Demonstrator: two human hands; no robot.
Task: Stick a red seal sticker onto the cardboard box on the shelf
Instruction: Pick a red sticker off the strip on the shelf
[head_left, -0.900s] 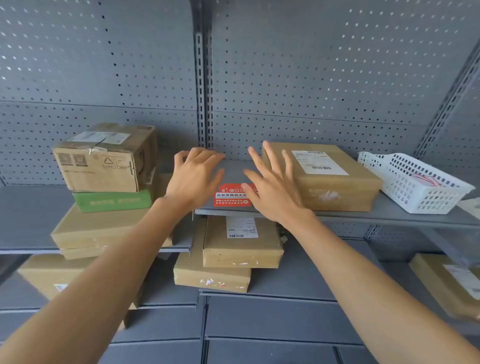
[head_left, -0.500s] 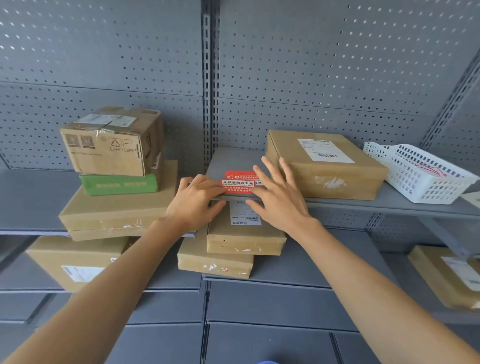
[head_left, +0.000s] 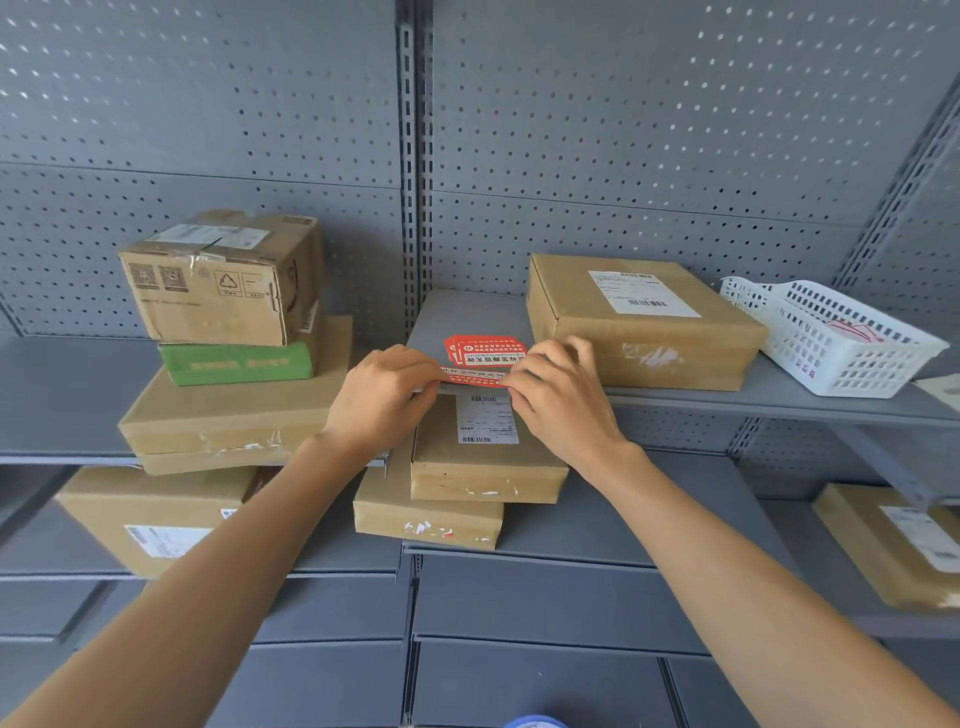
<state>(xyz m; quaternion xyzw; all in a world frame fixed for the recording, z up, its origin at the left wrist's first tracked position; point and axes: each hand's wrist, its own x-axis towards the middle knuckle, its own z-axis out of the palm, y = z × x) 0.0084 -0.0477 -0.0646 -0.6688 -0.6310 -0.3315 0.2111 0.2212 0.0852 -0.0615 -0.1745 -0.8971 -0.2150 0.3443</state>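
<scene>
A small stack of red seal stickers (head_left: 485, 351) lies on the grey shelf (head_left: 779, 397) near its front edge. Just in front of the stack, one red sticker strip (head_left: 474, 378) is pinched at its left end by my left hand (head_left: 382, 397) and at its right end by my right hand (head_left: 558, 397). To the right of the stack, on the same shelf, stands a flat cardboard box (head_left: 641, 319) with a white label on top.
A white plastic basket (head_left: 826, 338) sits at the shelf's right end. On the left shelf are stacked boxes, with a green box (head_left: 236, 362) among them. Two stacked boxes (head_left: 483, 467) lie below my hands. Another box (head_left: 893, 545) is lower right. Behind everything is perforated grey panel.
My hands came back from flat over the shelf to its front edge and closed on a red sticker strip. The camera view tilted so the shelf sits lower in frame.
</scene>
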